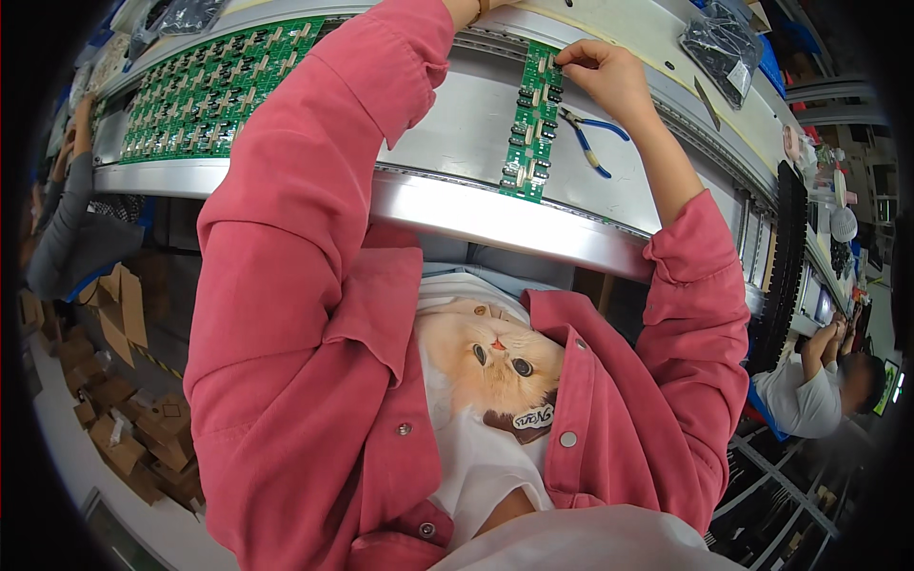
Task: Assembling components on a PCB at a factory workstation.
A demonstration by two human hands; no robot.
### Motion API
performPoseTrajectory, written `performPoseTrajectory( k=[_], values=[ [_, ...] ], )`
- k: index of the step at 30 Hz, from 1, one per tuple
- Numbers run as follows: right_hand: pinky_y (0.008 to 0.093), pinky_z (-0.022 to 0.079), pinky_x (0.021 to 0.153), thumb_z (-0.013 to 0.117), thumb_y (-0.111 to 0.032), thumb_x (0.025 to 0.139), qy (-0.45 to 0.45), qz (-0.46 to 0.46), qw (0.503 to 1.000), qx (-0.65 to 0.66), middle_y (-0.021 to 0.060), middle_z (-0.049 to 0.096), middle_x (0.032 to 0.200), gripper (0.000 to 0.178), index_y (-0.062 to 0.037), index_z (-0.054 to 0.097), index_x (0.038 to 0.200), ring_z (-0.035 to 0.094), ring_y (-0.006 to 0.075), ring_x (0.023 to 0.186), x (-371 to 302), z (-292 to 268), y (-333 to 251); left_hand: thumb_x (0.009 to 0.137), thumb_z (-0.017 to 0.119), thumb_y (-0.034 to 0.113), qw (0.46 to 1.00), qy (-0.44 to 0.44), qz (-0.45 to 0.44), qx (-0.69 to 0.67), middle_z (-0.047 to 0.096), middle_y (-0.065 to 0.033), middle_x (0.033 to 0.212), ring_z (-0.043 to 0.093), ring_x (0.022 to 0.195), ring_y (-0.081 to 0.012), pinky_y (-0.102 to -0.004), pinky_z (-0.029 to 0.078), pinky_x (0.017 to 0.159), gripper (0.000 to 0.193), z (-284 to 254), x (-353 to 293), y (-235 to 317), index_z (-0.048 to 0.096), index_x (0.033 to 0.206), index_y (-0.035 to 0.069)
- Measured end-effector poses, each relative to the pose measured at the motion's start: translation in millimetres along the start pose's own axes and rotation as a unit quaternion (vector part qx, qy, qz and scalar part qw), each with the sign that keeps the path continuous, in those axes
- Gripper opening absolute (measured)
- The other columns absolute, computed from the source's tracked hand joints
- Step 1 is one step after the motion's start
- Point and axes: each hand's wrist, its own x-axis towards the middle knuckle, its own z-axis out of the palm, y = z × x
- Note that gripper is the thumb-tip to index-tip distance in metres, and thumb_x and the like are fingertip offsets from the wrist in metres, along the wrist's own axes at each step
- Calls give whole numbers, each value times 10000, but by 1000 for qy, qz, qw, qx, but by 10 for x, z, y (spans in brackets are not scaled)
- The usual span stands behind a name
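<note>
A narrow green circuit board lies across the metal rails of the workbench, with black and pale components in rows along it. My right hand is at its far end, thumb and forefinger pinched together by the board's right edge. Whatever is between those fingertips is too small to make out. Just right of the board rest cutting pliers with blue and cream handles. My left arm, in a pink sleeve, reaches up to the top edge of the view. Only the wrist and a sliver of my left hand show there; its fingers are out of frame.
Several joined green boards cover the rails at the left. Dark plastic bags lie at the far right. A metal front rail edges the bench near me. Co-workers sit at both sides, and cardboard boxes are piled at lower left.
</note>
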Motion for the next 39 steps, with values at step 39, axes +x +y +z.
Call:
performPoseTrajectory(
  k=[39],
  values=[
    [386,469,704,582,-236,743,89,42,992,-78,153,655,735,223,-49,684,807,599,356,712,558,-91,35,750,619,97,990,-85,102,39,657,-39,759,586,598,-224,-308,476,593,38,-426,-906,581,644,775,82]
  ],
)
